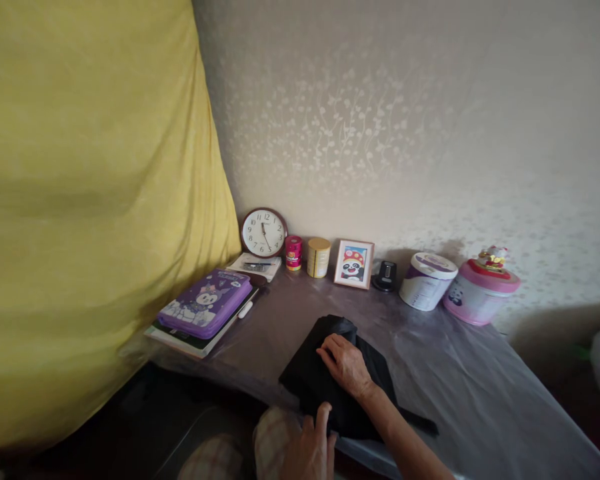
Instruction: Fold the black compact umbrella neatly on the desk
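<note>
A black cloth item, loosely folded, lies at the near edge of the table; whether it is a bag or a garment I cannot tell. From its right side a black strap trails over the table cover. My right hand rests on top of the cloth, its fingers bent and closed on the fabric. Lower down, my left hand is at the cloth's near edge, one finger pointing up and the others curled against the fabric. Part of that hand is cut off by the frame's bottom.
Along the wall stand a clock, a pink can, a yellow tin, a picture frame, a black gadget, a white-purple tub and a pink tub. A purple case lies on books beside a yellow curtain.
</note>
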`<state>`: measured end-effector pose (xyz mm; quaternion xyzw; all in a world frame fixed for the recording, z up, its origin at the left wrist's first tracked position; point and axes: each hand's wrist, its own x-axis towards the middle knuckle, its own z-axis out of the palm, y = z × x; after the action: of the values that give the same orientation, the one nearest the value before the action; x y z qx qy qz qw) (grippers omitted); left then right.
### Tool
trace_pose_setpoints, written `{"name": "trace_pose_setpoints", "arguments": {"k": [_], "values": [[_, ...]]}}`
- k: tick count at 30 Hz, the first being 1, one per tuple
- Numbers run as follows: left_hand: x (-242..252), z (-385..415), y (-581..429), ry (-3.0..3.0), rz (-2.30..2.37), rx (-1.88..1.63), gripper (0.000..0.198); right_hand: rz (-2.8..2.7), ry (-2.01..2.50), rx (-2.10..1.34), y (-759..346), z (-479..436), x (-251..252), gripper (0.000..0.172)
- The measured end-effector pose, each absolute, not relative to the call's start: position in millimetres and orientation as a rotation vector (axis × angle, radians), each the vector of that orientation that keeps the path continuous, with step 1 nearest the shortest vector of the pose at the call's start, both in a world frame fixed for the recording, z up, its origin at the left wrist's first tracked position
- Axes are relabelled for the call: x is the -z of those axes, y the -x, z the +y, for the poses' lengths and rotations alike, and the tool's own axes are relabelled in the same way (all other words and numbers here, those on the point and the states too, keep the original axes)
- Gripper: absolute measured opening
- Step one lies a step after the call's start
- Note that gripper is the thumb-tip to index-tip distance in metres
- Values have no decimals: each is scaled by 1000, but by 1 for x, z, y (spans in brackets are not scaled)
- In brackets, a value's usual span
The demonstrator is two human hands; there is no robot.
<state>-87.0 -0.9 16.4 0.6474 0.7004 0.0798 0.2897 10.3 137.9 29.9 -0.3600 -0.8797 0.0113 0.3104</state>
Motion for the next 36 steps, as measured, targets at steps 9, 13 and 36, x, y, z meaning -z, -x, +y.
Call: {"name": "trace_pose_setpoints", "arguments": {"k": [9, 13, 36], "values": [[-23, -2, 88, -1747, 1857, -235, 57, -2374, 956, -23, -9, 138, -31, 22], [-25, -1, 89, -1741, 1843, -230, 60, -2392, 930, -22, -10, 141, -32, 23], [-28, -1, 90, -1744, 1812, -226, 59, -2356, 1135, 228, -65, 204, -21, 30]]}}
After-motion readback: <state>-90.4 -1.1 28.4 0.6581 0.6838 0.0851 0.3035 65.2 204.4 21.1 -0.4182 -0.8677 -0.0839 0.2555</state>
